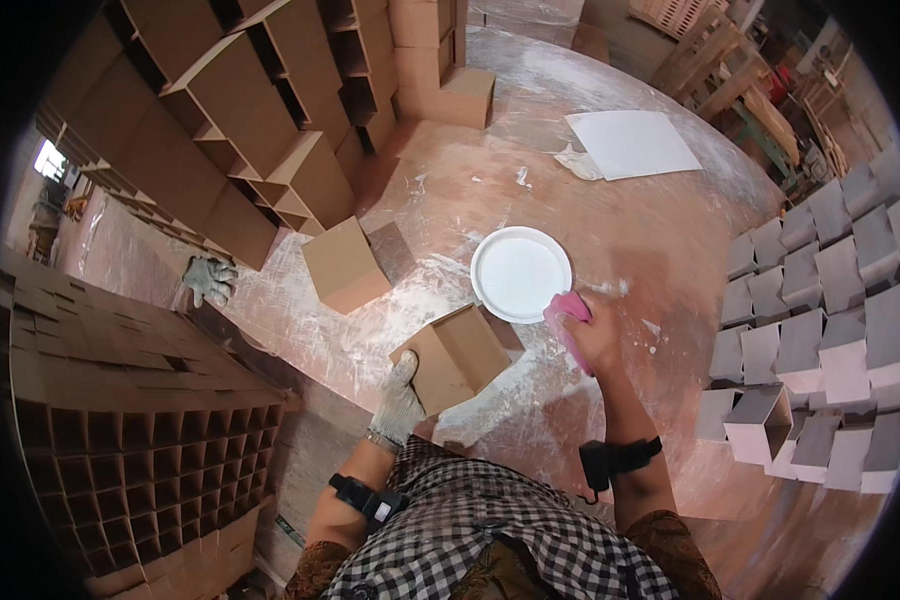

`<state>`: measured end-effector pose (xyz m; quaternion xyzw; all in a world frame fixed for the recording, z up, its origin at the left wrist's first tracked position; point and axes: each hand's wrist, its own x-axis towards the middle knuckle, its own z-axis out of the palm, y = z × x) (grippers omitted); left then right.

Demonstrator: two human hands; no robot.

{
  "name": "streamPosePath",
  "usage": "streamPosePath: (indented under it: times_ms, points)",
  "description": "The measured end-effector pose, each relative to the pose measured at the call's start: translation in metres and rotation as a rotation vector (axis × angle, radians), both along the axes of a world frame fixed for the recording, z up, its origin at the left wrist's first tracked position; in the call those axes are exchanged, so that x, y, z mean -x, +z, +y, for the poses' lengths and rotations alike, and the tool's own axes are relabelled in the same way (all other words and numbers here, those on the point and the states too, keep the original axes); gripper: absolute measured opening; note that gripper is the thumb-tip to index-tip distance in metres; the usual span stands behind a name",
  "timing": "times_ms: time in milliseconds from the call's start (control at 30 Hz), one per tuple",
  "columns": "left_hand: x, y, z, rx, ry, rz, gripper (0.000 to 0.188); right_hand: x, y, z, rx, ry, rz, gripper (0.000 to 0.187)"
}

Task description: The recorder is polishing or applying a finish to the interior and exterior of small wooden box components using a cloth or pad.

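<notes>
My left hand (400, 396), in a pale knit glove, grips the near left side of a small brown cardboard box (458, 366), which is tilted with an open end showing. My bare right hand (594, 335) is closed round a flat pink pad (568, 318) that looks like a sponge. The pad is at the lower right rim of a shallow round white dish (521, 268) with white matter in it. Another brown box (346, 264) lies on the worktable beyond my left hand.
Stacked brown boxes (240, 90) rise at the far left, and open-celled brown boxes (140, 460) at the near left. White and grey boxes (820, 300) stand in rows on the right. A white sheet (638, 143) and a grey glove (210, 280) lie farther off. White smears mark the worktable (660, 240).
</notes>
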<state>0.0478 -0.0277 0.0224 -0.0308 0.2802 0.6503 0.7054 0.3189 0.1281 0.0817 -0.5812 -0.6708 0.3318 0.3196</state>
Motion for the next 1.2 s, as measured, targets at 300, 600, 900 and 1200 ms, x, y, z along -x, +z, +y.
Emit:
streamPosePath:
  times_ms: [300, 600, 900, 1200]
  points:
    - [0.006, -0.001, 0.004, -0.033, -0.017, -0.084, 0.054, 0.057, 0.003, 0.036, -0.166, 0.151, -0.735, 0.020]
    - [0.009, 0.000, 0.001, -0.024, -0.028, -0.076, 0.057, 0.035, 0.009, 0.045, 0.140, -0.038, -0.403, 0.029]
    - [0.009, -0.005, 0.000, -0.047, 0.004, -0.083, 0.047, 0.057, 0.006, 0.047, -0.057, 0.137, -0.687, 0.027]
    - [-0.005, -0.006, 0.010, 0.003, -0.043, -0.114, 0.049, 0.038, 0.019, 0.033, 0.172, -0.068, -0.459, 0.029]
